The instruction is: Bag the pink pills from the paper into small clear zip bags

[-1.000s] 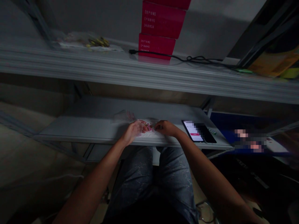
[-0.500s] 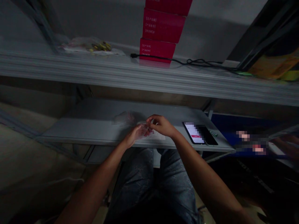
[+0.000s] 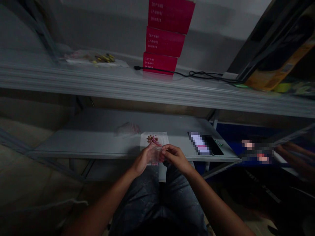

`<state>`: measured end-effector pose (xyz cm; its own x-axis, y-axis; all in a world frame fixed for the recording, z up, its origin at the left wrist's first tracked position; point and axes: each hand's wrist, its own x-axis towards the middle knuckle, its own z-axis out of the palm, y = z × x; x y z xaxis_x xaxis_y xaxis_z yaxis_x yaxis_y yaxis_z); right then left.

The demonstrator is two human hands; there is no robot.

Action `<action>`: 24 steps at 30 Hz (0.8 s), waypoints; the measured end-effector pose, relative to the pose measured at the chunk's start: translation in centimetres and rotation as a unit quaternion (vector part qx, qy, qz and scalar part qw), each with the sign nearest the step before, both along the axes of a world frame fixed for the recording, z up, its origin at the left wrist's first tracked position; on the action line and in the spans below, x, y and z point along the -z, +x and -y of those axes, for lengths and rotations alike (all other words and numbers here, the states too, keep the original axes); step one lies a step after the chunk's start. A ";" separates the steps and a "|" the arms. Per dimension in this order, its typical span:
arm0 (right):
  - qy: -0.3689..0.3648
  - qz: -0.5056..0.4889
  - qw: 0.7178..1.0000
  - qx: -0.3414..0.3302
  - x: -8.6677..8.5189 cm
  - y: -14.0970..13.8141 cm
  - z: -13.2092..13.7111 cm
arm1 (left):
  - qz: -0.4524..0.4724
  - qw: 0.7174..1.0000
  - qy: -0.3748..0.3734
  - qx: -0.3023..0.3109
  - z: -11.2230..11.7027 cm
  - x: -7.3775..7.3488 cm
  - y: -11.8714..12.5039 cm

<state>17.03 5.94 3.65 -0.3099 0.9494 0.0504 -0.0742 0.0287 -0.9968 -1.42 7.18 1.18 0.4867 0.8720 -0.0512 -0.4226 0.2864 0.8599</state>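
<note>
My left hand (image 3: 144, 160) and my right hand (image 3: 176, 158) meet just off the front edge of the low grey metal shelf (image 3: 73, 144), above my lap. Pinched between them is a small transparent plastic bag (image 3: 156, 154), with reddish contents that are hard to make out. Just beyond my fingers lies a white paper sheet (image 3: 154, 141) holding a small heap of tiny pink and red pieces (image 3: 152, 139). Another transparent plastic bag (image 3: 128, 129) lies further left on the shelf, apart from both hands.
Two phones (image 3: 199, 143) lie to the right on the low shelf. Above it runs a grey upper shelf (image 3: 123, 83), carrying stacked red boxes (image 3: 164, 39), a black cable (image 3: 187, 74) and a bag of small gold-coloured parts (image 3: 103, 58). A blurred patch (image 3: 257, 151) sits at right.
Both hands have drawn back toward me, lifting the small bag off the white sheet. The sheet and its heap of pieces now show uncovered. The view has tilted slightly.
</note>
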 end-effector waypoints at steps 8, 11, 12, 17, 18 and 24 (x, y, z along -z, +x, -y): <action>-0.019 -0.004 0.998 0.054 3.3 2.0 3.1 | -0.084 0.995 0.043 -0.021 3.7 1.7 1.6; -0.014 -0.012 0.997 0.070 3.8 2.2 3.6 | -0.124 0.989 0.063 -0.052 4.2 2.5 1.5; -0.009 -0.009 0.998 0.068 3.9 2.3 3.6 | -0.137 0.987 0.067 -0.060 4.3 2.7 1.5; 0.054 0.025 0.995 0.079 3.8 2.5 3.5 | -0.194 0.970 0.086 -0.115 4.7 2.8 1.4; 0.075 0.032 0.993 0.086 3.8 2.5 3.5 | -0.205 0.966 0.096 -0.124 4.7 2.7 1.4; 0.153 0.080 0.982 0.078 3.5 2.1 4.0 | -0.214 0.953 0.168 -0.132 4.7 2.4 1.6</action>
<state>19.14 1.95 0.18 -0.1893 0.9336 0.3043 0.1112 0.3283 -0.9380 0.15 2.49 -1.18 0.2451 0.9635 0.1073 -0.0309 -0.1028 0.9942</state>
